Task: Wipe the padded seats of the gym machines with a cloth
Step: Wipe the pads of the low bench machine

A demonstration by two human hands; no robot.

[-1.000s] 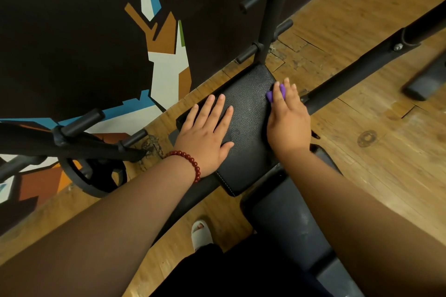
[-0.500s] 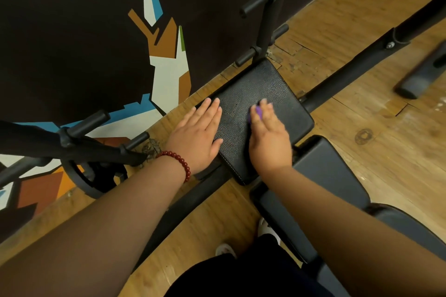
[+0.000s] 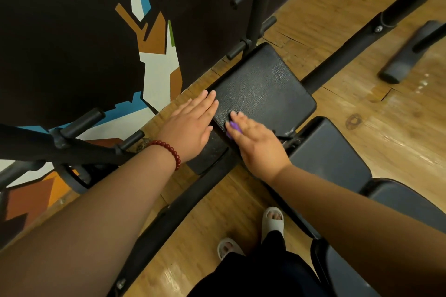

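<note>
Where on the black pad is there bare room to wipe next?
Bare: far half of the black pad, between upright post and right corner. Crowded: near edge, under left hand and right hand pressing purple cloth.

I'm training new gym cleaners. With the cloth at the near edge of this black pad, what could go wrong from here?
1. The purple cloth barely shows beneath the right hand, so bare fingers may smear the black pad rather than wipe it.
2. That hand sits by the gap toward the grey seat, where the metal bracket could catch fingers.
3. The left hand lies mostly off the pad's edge and might slip.
</note>
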